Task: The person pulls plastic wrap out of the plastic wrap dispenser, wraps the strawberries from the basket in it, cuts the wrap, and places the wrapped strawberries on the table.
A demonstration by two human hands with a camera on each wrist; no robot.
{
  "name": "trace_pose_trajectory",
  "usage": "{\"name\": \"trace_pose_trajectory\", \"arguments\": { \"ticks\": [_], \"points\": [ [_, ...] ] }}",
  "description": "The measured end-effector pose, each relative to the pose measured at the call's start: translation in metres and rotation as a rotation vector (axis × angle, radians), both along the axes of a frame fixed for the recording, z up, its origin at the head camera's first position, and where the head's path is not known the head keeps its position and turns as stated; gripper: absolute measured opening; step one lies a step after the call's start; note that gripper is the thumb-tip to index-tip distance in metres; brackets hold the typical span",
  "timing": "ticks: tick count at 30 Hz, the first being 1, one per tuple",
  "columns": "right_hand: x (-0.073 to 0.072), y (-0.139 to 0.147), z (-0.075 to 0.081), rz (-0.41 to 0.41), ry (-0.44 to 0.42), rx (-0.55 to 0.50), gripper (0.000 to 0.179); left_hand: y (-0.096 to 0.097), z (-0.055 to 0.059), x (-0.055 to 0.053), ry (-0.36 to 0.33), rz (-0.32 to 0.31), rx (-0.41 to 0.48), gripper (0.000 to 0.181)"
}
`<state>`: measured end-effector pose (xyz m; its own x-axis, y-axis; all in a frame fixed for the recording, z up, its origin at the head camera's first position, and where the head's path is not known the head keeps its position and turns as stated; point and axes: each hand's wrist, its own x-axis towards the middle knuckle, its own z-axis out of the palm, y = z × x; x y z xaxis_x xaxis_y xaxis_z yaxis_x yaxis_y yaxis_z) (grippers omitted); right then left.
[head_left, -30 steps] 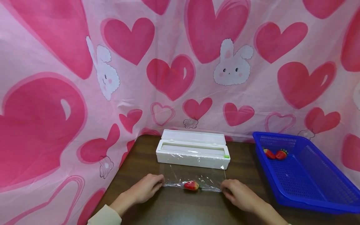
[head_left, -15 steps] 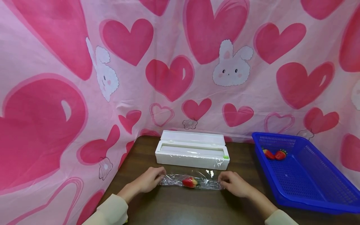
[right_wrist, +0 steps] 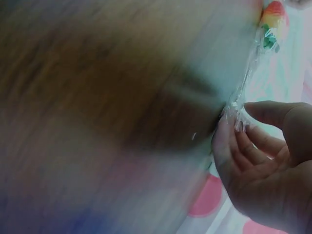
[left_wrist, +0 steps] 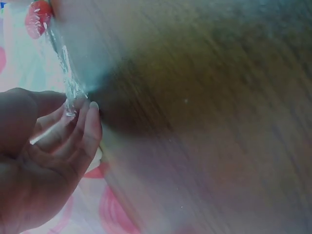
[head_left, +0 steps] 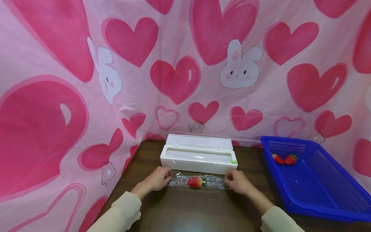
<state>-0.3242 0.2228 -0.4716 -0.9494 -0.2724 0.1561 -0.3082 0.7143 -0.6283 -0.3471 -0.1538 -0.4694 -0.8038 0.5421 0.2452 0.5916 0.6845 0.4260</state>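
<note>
Plastic wrap (head_left: 213, 182) runs in a crinkled, shiny strip between a person's two hands, just in front of a long white box (head_left: 197, 165). One strawberry (head_left: 195, 182) sits near the middle of the strip, lying on its side, its red tip toward the left hand (head_left: 158, 178) and its pale end and green leaves toward the right hand (head_left: 237, 181). Whether the strip touches the tabletop (head_left: 191, 209) cannot be told.

In the left wrist view, thumb and fingers are nearly closed and pinch one gathered end of the wrap. The right wrist view shows much the same at the other end: the thumb meets the bent fingers with wrap caught between them. Both arms wear cream sleeves (head_left: 120, 209).

Behind the strip, the box stands with its lid (head_left: 200, 141) raised at the back; a pale roll (head_left: 198, 154) lies inside, and a small green piece (head_left: 233, 162) shows at the front right corner. Well to the right, a blue basket (head_left: 321, 188) holds two more strawberries (head_left: 290, 159) side by side in its far left corner. Pink cloth (head_left: 176, 96) printed with hearts and rabbits hangs behind the tabletop and along its left side.
</note>
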Motion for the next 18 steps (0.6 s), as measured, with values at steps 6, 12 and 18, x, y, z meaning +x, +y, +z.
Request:
{"name": "trace_pose_trajectory", "arguments": {
  "ticks": [6, 12, 18],
  "points": [
    [0.014, -0.006, 0.021, -0.118, 0.112, 0.223, 0.011, 0.003, 0.009, 0.014, 0.064, 0.154, -0.040, 0.009],
    [0.017, -0.029, 0.036, 0.149, 0.262, 0.169, 0.012, 0.030, 0.024, 0.029, 0.052, 0.035, -0.033, 0.012],
    [0.004, -0.053, 0.015, 0.282, 0.081, 0.108, 0.022, 0.060, 0.017, 0.022, -0.035, -0.023, -0.165, 0.009]
  ]
}}
